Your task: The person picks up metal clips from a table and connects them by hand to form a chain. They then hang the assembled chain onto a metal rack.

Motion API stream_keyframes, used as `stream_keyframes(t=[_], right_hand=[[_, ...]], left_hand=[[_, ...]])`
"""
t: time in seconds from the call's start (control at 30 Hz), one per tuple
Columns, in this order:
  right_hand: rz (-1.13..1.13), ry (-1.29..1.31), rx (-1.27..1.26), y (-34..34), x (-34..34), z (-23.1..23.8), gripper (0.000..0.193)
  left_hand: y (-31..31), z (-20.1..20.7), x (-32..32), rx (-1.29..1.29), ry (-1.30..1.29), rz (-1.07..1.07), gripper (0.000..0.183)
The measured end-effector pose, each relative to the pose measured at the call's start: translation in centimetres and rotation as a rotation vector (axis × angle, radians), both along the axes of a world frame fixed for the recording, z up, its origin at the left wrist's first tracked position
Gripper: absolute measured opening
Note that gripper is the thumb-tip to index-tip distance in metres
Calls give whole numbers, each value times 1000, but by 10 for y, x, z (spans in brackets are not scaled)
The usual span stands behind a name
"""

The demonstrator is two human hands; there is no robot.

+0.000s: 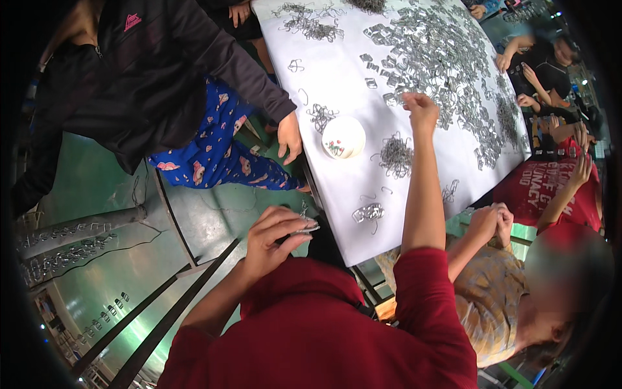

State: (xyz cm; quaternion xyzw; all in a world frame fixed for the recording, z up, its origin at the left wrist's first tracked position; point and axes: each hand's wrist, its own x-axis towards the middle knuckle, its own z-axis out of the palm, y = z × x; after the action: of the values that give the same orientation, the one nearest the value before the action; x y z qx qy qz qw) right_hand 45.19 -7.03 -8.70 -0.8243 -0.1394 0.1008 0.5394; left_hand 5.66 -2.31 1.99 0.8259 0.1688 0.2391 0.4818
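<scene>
My left hand (pixel 275 238) is raised off the near left corner of the table, its fingers pinched on a small flat metal piece (pixel 307 228). A thin wire bit sticks up by those fingertips. My right arm reaches out over the white table (pixel 353 236). At its end my right hand (pixel 423 113) has thumb and fingers drawn together, beside the wide pile of flat metal buckle-like pieces (pixel 440 71). Whatever is in those fingertips is too small to make out. Left of my right forearm lies a heap of bent wire hooks (pixel 396 155).
A white bowl (pixel 356 133) with small coloured bits stands near the table's left edge. A smaller metal cluster (pixel 368 212) lies nearer me. One person in dark clothes (pixel 288 137) stands at left; others work along the right side. Metal bars (pixel 188 295) cross the lower left.
</scene>
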Motion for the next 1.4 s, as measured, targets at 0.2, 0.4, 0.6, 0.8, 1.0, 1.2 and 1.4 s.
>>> stream_keyframes(t=[0.2,0.4,0.6,0.8,1.0,1.2,1.4], right_hand=[[460,220,141,-46,-195,136,12],[474,304,99,-74,-266,145,14],[471,235,83,-80,-277,149,13],[500,176,58,-87,-277,153,12],[580,103,74,-92,-270,155,10],[660,32,70,-97,-268,150,10],[705,440,132,-114,-228,131,12]], left_hand=[[8,-9,-3,-43,-95,-73,27],[12,-8,-9,-7,-116,-175,29],[12,-7,-12,10,-109,-227,27],[9,-15,-16,-25,-114,-222,26],[4,-13,-10,-105,-56,-231,27],[6,-1,-3,-170,-89,-176,20],[1,-5,2,-180,-51,-214,17]])
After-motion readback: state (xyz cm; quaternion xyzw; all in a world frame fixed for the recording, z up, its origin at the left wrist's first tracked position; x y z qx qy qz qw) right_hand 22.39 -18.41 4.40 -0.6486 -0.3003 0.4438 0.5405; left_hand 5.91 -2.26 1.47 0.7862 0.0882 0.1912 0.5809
